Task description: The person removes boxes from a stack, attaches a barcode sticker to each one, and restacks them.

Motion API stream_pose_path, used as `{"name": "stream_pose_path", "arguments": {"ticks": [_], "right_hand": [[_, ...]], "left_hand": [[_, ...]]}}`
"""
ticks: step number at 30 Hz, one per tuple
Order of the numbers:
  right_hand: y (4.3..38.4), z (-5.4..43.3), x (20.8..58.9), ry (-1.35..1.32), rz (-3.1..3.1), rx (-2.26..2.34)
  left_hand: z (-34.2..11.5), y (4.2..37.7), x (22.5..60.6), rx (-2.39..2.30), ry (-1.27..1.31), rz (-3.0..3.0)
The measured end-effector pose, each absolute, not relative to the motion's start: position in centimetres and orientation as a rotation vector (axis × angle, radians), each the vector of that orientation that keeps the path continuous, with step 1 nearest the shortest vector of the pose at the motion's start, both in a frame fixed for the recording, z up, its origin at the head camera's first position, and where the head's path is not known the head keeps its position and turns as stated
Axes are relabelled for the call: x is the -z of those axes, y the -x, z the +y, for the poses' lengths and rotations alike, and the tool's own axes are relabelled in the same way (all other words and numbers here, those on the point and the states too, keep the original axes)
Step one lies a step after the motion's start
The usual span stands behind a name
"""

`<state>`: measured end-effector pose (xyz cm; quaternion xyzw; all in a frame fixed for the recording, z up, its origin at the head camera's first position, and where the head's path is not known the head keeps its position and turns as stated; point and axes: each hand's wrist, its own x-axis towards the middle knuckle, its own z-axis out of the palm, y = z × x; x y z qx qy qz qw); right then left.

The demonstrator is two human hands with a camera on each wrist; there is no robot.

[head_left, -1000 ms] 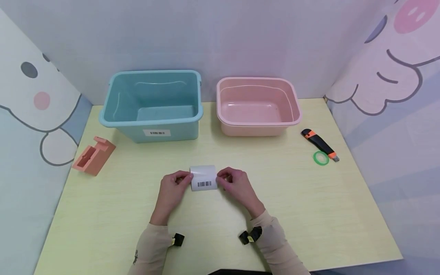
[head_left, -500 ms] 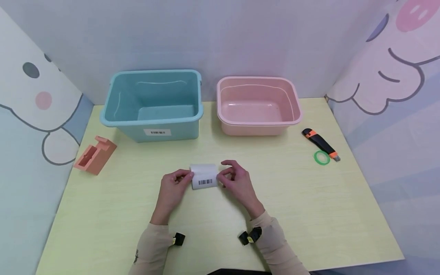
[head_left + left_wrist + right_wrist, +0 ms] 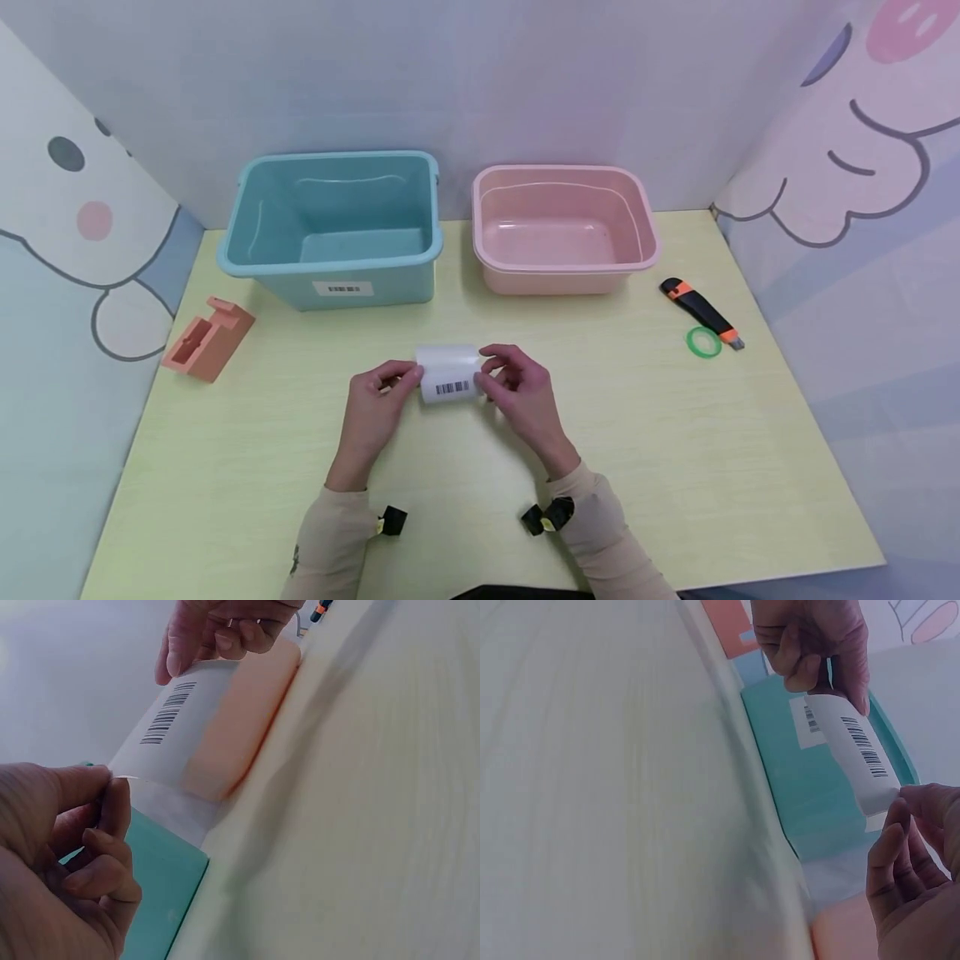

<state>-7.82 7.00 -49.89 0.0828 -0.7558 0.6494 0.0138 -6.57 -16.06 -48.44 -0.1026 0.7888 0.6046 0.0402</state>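
Observation:
A white barcode label is stretched between my two hands over the table, its surface bowed into a curve. My left hand pinches its left edge between thumb and index finger. At the opposite edge, my right hand grips with thumb and fingertip, as the right wrist view makes plain. The left wrist view has the printed side of the label facing the camera, apart from the tabletop. Beyond it, a similar barcode sticker is on the front of the blue-green bin.
A pink basin stands to the right of the bin at the back. Far left sits a salmon-coloured tape dispenser. On the right lie a black and orange utility knife and a green ring-shaped tape roll, on the pale table.
The label has shifted slightly away from me and bows more. My right fingers have spread and changed their hold on its right edge; my left hand keeps its pinch.

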Motion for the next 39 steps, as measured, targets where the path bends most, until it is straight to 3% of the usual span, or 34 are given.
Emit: {"name": "stream_pose_path", "arguments": {"ticks": [39], "right_hand": [[7.6, 7.3, 48.2, -0.253, -2.248, -2.137]], "left_hand": [[-15.3, 6.5, 46.1, -1.97, 0.299, 2.372]]}}
